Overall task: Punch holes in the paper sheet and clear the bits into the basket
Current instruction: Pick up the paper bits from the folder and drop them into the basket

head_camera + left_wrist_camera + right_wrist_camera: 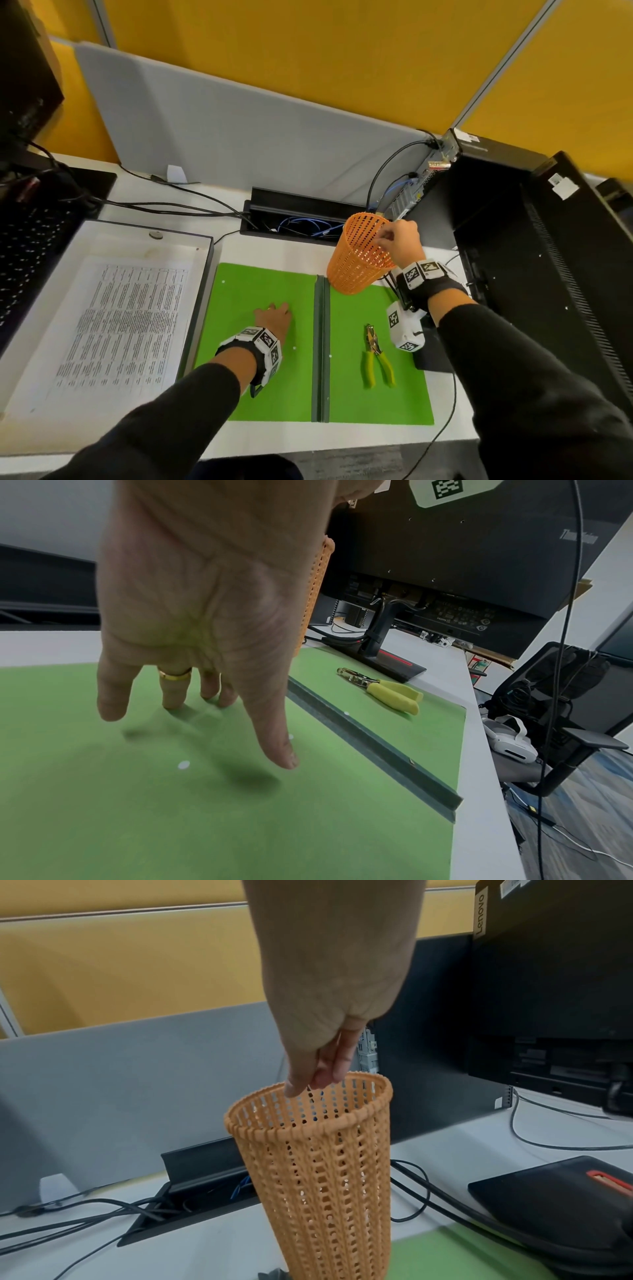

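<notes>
Two hands in play. Left hand (pixel 274 317) rests on the green mat (pixel 239 377), fingers loosely spread with the tips touching it, holding nothing, probably feeling for stray bits. I count four white paper bits (pixel 184 764) on the mat. One yellow-handled punch (pixel 376 356) lies idle on the right half. Right hand (pixel 400 241) hovers over the rim of one orange basket (pixel 359 270), fingertips bunched together pointing down, likely dropping bits in; can't see any between them. Printed sheet (pixel 126 329) sits in the tray far left.

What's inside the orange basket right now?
The right hand dangles its fingertips into the orange basket mouth. Any bits at the bottom are hidden by the mesh wall.
</notes>
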`<state>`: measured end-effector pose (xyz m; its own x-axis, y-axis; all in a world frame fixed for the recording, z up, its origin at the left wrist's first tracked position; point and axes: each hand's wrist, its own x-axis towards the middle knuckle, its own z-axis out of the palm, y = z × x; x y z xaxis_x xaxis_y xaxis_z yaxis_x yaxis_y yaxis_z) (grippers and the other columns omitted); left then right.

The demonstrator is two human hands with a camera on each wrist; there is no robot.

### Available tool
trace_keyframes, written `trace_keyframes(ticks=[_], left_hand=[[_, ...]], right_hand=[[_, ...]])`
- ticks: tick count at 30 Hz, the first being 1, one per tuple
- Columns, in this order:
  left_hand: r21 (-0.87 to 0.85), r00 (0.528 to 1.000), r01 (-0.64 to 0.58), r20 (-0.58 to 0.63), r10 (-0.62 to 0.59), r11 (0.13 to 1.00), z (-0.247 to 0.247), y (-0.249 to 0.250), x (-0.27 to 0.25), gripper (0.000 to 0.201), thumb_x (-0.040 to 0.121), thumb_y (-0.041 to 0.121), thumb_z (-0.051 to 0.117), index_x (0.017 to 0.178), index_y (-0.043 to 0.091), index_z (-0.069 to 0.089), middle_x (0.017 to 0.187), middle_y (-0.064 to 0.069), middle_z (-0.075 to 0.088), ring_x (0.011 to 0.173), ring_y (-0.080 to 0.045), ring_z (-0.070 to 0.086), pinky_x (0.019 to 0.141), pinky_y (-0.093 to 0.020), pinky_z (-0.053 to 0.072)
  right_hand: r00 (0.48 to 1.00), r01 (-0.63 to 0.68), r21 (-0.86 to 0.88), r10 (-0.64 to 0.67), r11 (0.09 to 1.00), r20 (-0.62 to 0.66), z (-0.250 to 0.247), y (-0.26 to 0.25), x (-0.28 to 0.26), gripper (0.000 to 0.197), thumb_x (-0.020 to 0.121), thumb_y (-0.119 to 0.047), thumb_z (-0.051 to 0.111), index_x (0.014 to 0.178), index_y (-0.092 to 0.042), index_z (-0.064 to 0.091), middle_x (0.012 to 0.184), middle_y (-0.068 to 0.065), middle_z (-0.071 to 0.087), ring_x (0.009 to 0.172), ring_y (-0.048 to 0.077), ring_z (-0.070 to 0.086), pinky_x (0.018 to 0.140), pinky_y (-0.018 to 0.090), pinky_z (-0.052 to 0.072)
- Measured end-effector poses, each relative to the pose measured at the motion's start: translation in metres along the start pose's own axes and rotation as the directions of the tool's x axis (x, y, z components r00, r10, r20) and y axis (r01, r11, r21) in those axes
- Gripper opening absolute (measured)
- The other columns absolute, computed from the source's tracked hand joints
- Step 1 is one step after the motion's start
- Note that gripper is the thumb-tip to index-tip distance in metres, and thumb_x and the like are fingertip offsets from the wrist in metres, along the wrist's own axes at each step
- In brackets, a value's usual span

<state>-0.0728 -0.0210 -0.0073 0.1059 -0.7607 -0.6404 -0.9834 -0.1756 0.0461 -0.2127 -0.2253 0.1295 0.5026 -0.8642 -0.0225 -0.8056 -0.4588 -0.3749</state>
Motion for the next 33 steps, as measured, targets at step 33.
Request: trace_keyframes(ticks=[33], left_hand=[[-0.008,1.000,-0.023,0.018,0.023,1.000,0.003,-0.004,-0.002,0.093,0.076,0.034,0.076,0.149,0.014,0.021,0.155,-0.003,0.017,0.143,-0.027,0.023,0.110,-0.047,0.034]], right_hand=[[0.966,0.043,0.090,-0.019,0.995,-0.258,0.006,-0.003,-0.014,0.020,0.070,0.002,0.069,0.068,-0.011,0.054,0.076,0.006,0.057,0.066,0.017,0.051,0.060,0.023,0.045]])
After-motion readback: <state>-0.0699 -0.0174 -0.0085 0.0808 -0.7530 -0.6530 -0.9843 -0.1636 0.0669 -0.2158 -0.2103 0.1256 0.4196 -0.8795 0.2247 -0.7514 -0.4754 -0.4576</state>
